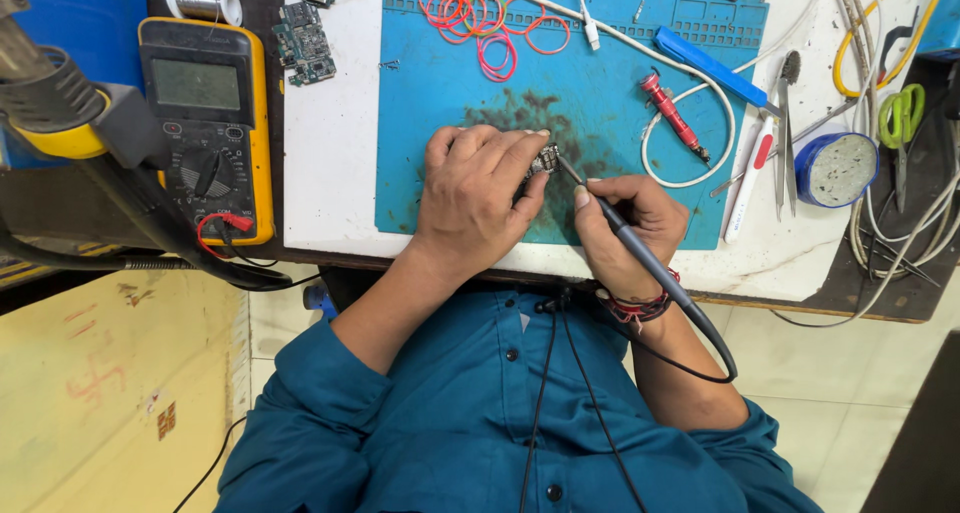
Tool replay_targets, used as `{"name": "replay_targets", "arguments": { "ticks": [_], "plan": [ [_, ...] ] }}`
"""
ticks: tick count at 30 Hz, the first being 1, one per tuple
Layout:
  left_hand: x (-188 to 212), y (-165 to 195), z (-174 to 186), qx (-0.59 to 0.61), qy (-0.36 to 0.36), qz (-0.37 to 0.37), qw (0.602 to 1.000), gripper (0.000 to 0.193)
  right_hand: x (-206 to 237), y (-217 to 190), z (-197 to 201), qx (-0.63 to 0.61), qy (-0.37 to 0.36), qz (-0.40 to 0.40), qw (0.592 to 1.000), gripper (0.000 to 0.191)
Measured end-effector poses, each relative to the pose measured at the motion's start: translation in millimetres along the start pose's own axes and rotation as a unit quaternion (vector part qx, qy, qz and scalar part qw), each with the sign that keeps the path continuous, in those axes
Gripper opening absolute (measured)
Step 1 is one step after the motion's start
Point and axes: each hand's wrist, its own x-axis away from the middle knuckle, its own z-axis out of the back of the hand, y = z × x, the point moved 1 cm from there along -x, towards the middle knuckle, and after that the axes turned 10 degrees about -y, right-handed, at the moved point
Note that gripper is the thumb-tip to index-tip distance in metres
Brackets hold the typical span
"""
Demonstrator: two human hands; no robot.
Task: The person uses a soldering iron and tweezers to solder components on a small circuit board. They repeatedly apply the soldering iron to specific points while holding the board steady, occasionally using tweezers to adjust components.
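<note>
Taking the blue work mat [450,103] as landmark: well left of it a yellow multimeter [205,128] is lying w/ red lead plugged in, small green circuit boards [305,43] just off the mat's top-left corner. On the mat's top edge, a pile of red/orange rubber bands [485,18]. At mat's lower middle the left hand [478,198] is curling over a small circuit board [545,161], fingertips pinching it down. The board is sitting just right of that hand's fingers, between both hands. The right hand [625,223] is gripping a soldering iron [640,258] pen-style, long axis running lower-right to upper-left, tip touching the board. Right of the mat, a round blue tin [838,169] is holding greyish paste, prob. flux; green scissors [902,118] beyond
</note>
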Motion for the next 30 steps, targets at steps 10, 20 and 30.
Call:
{"name": "replay_targets", "arguments": {
  "ticks": [10,20,30],
  "plan": [
    [-1,0,2,-0.002,-0.011,-0.001,1.0,0.035,0,-1,0,0.004,-0.001,-0.003,1.0,0.009],
    [1,0,2,-0.003,-0.002,-0.005,1.0,0.034,-1,-4,-2,0.016,0.008,-0.009,1.0,0.008],
    [1,0,2,0.005,-0.009,-0.004,1.0,0.034,-3,5,88,0.312,0.193,0.099,0.925,0.007]
  ]
}}
